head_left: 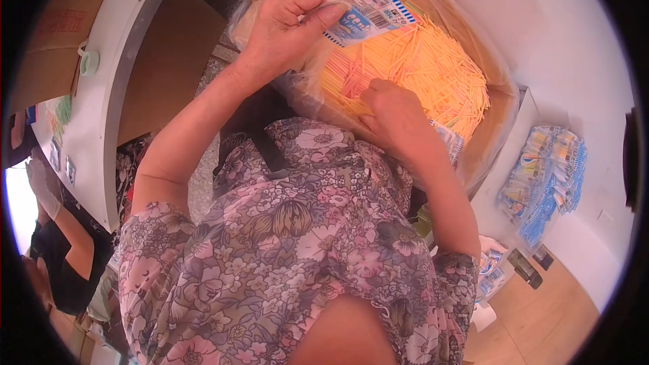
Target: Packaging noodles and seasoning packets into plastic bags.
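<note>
My left hand [287, 35] pinches a flat printed packet [368, 13], blue and white with striped edges, between thumb and fingers. The packet is held above a large cardboard box [497, 128] lined with a clear plastic bag. Inside the box lies a deep heap of thin yellow and pink sticks [443, 71]. My right hand [395, 111] is down at the near side of the heap, fingers curled against the sticks; whatever lies within them is hidden. Beside my right wrist, more printed packets [449, 140] rest partly in the box.
Bundled blue and yellow packets [544, 176] lie on a white surface at the right. A white table [125, 61] stands at the left, with a green ring-shaped thing [88, 62] at its edge. Another person's gloved hand [44, 186] shows at the far left.
</note>
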`<move>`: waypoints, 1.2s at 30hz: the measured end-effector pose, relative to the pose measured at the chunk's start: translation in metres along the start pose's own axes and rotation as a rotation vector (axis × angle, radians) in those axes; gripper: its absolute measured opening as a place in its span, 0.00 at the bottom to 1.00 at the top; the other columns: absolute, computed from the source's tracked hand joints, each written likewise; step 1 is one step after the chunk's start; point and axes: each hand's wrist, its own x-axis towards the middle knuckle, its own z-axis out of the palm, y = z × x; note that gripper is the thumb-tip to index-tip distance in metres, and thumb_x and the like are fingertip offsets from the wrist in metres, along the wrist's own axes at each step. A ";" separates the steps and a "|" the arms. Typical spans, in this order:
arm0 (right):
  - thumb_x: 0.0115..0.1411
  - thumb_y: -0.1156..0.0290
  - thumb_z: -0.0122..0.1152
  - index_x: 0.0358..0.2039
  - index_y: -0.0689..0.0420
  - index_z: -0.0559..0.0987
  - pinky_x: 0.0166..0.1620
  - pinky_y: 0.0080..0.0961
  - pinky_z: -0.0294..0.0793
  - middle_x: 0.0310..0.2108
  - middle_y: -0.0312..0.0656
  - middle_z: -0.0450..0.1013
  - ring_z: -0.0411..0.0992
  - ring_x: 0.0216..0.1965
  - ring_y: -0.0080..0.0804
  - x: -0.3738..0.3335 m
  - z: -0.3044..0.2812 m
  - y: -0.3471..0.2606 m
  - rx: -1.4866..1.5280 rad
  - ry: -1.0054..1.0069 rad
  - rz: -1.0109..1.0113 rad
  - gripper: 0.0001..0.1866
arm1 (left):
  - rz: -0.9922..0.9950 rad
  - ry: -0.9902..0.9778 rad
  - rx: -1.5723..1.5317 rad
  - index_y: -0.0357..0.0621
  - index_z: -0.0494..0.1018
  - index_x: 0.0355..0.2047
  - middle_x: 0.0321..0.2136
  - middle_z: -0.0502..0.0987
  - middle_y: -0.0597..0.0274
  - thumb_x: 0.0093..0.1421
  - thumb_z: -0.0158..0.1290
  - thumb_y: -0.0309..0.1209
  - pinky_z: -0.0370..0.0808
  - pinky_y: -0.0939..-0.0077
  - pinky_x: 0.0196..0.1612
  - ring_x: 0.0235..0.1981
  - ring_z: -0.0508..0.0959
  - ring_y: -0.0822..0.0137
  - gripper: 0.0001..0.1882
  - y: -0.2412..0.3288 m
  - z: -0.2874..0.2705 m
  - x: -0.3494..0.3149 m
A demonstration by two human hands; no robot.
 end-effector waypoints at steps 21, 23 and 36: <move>0.53 0.70 0.51 0.30 0.63 0.72 0.37 0.37 0.71 0.30 0.50 0.72 0.72 0.36 0.45 -0.009 0.007 0.019 -0.239 0.005 -0.034 0.09 | -0.034 0.043 0.009 0.34 0.76 0.30 0.19 0.70 0.74 0.59 0.53 0.28 0.64 0.85 0.27 0.25 0.65 0.84 0.08 0.005 0.016 -0.001; 0.56 0.70 0.49 0.30 0.62 0.72 0.36 0.35 0.71 0.29 0.48 0.72 0.72 0.35 0.41 -0.009 0.003 0.028 -0.387 0.045 -0.050 0.08 | -0.040 0.024 -0.042 0.34 0.76 0.32 0.23 0.73 0.73 0.59 0.53 0.28 0.66 0.85 0.30 0.27 0.68 0.84 0.08 -0.006 0.014 0.000; 0.60 0.69 0.46 0.35 0.61 0.68 0.27 0.32 0.73 0.25 0.43 0.71 0.74 0.30 0.37 0.060 0.012 0.139 1.851 0.459 0.666 0.08 | -0.206 -0.007 -0.447 0.33 0.74 0.43 0.36 0.77 0.66 0.63 0.48 0.27 0.72 0.83 0.41 0.36 0.74 0.79 0.11 -0.013 0.039 0.000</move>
